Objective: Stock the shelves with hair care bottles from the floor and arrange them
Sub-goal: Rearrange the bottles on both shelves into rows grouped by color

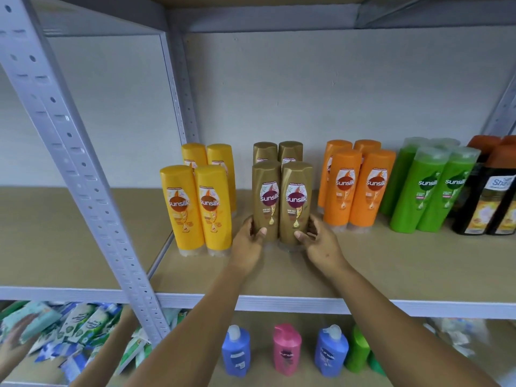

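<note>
Two gold Sunsilk bottles stand side by side on the brown shelf board (391, 263), caps down. My left hand (250, 244) grips the base of the left gold bottle (266, 199). My right hand (318, 241) grips the base of the right gold bottle (296, 202). Two more gold bottles (279, 152) stand right behind them. Yellow bottles (195, 208) stand in a group to the left. Orange bottles (357, 188) and green bottles (430, 188) stand in groups to the right.
Dark bottles with orange caps (491, 191) sit at the far right. A grey perforated upright (83, 163) runs down the left. The shelf below holds blue bottles (236, 350), a pink one (287, 349), green ones and a heap of sachets (69, 331).
</note>
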